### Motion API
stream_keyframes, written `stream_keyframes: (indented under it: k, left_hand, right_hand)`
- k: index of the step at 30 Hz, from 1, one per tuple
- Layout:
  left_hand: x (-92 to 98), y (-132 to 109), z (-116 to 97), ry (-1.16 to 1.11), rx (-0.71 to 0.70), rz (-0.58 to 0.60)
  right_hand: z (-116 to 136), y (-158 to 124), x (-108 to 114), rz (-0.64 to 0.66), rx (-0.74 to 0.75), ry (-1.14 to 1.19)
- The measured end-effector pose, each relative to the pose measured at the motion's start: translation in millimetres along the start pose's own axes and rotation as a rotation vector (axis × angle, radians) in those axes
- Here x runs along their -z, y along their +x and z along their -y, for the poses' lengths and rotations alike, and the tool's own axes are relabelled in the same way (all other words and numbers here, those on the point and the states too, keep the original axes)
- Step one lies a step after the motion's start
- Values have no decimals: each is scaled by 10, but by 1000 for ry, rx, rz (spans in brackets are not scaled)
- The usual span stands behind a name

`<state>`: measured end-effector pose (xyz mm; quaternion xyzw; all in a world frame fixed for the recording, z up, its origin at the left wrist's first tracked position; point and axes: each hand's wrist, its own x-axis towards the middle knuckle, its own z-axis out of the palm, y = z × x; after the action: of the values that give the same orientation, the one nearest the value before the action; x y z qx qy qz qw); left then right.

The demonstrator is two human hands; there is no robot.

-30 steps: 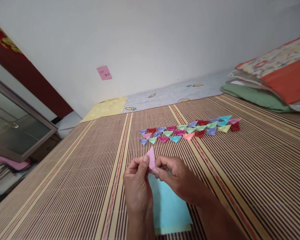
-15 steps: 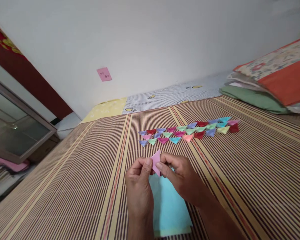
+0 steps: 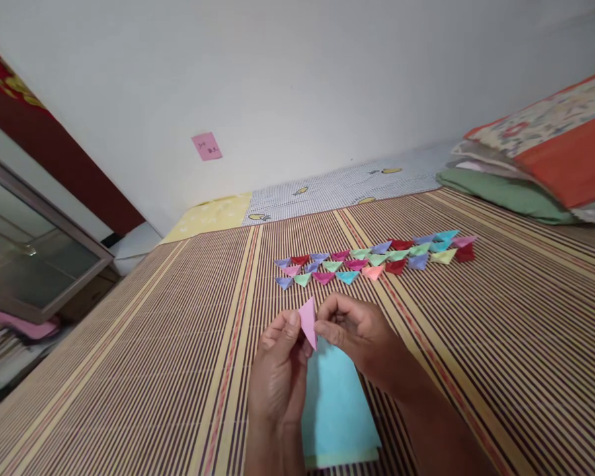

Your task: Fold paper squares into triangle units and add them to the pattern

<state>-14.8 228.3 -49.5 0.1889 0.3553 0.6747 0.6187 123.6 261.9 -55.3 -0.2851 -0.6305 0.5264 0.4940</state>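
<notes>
A small pink folded paper triangle (image 3: 308, 322) stands upright between my two hands. My left hand (image 3: 276, 370) pinches its left side between thumb and fingers. On the other side, my right hand (image 3: 359, 337) is closed, its thumb tip at the paper's right edge and its index finger curled. Below the hands lies a stack of light blue paper (image 3: 340, 403) with a pale green sheet showing at its near edge; my hands cover part of its far end. Just beyond, rows of folded paper triangles (image 3: 348, 277) in several colours lie on the striped mat (image 3: 203, 330).
Folded bedding, with an orange and floral piece (image 3: 570, 158) over a green one (image 3: 506, 195), lies at the right. A pink note (image 3: 207, 146) is stuck on the white wall (image 3: 297, 79). A glass-paned cabinet door (image 3: 24, 244) stands at the left.
My right hand has drawn slightly back from the face of the pink paper to its right edge. The paper has turned a little and looks narrower.
</notes>
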Motion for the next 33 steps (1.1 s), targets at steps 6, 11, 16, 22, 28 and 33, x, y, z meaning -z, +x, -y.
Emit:
stream_keyframes:
  k: [6, 11, 16, 22, 28, 33]
  left_hand:
    - [-29, 2, 14, -113, 59, -83]
    - [-23, 2, 6, -96, 38, -55]
    - [14, -4, 34, 116, -95, 53]
    - [-54, -50, 116, 303, -202, 23]
    - [-169, -110, 81, 129, -38, 26]
    - [-169, -114, 32, 114, -59, 42]
  right_hand:
    - [-43, -2, -15, -4, -29, 158]
    - [-53, 4, -22, -8, -25, 181]
    - [66, -22, -84, -98, 69, -6]
    - [119, -25, -199, -292, 337, -349]
    - [45, -8, -241, -336, 426, -450]
    - [70, -17, -229, -343, 420, -479]
